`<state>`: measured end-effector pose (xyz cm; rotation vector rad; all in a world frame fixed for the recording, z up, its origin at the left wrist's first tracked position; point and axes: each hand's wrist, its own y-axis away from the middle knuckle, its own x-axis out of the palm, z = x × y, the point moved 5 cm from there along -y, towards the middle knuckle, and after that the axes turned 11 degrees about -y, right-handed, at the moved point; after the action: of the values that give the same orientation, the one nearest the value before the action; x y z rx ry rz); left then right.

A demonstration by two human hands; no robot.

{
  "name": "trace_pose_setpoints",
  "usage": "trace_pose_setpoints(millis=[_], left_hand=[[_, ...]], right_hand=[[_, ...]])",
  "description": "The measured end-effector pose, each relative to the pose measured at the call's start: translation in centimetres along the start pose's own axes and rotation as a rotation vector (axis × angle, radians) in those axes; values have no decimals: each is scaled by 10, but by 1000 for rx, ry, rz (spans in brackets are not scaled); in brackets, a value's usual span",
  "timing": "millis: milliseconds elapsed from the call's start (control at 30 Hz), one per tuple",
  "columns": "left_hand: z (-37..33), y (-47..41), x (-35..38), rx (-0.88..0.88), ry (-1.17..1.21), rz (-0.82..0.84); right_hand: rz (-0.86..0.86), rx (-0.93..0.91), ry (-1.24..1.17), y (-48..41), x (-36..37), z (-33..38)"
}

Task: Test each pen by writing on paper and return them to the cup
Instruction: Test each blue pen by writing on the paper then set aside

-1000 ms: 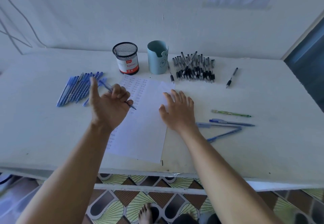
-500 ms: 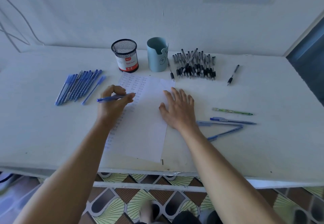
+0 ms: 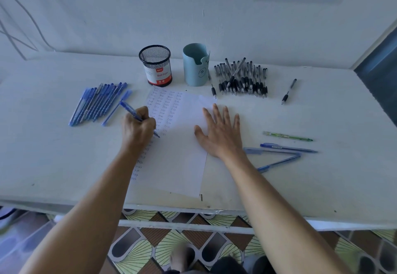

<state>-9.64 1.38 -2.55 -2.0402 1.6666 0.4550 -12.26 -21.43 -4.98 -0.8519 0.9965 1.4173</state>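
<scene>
Left hand [image 3: 138,126]: fingers curled round a blue pen [image 3: 129,110] in a writing hold, resting on the left part of the paper.
Pen in hand: slanted, its tail pointing far-left and its tip down on the sheet just below the last written rows.
Right hand [image 3: 221,132]: flat, palm down, fingers straight and spread. It holds nothing and presses on the right edge of the sheet.
Paper [image 3: 178,155]: lies near the middle of the table [image 3: 53,155], long side running near to far. Small written words fill a column down its left edge and several shorter columns at the far end. The near-right area is blank.
Cups: a mesh cup [image 3: 155,65] and a teal cup [image 3: 196,65] stand side by side just beyond the far edge of the sheet. No pens show above either rim.
Blue row [image 3: 96,104]: many blue pens lie side by side to the left of the sheet, near the writing hand.
Black heap [image 3: 242,78]: a pile of black pens at the far right of the teal cup, with one black pen [image 3: 289,91] lying apart further right.
Loose pens, right: a green pen [image 3: 287,136] and three blue ones [image 3: 287,148] lie just beyond the right wrist.
Done, as I judge it: many test words are written, so a good number of pens look tried.
Left to do: this pen's mark, any pens not yet tried, and apparently returning all of them, since both cups look empty.
</scene>
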Motion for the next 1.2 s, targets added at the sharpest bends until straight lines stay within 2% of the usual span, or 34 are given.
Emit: trace_pose_setpoints(millis=[1200], left_hand=[[6, -6, 12, 25, -47, 52]], right_hand=[[-31, 2, -8, 0, 1, 1]])
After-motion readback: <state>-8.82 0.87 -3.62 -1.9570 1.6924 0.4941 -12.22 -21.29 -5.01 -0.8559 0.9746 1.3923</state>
